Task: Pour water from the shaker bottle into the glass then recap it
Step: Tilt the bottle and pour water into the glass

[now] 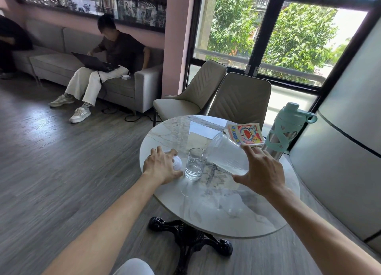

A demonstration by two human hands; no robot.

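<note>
My right hand (260, 169) grips a clear plastic shaker bottle (225, 153), tipped over with its open mouth against the rim of a small clear glass (194, 164). The glass stands upright on the round marble table (206, 208) and holds some water at its bottom. To the left of the glass, my left hand (161, 164) rests on the table with its fingers curled over the white cap (177, 163), which is partly hidden under them.
A teal-sleeved metal bottle (285, 128) and a colourful comic book (245, 134) sit at the table's far right. Two beige chairs (233, 97) stand behind the table. A person with a laptop sits on the grey sofa (142, 87) at the back left.
</note>
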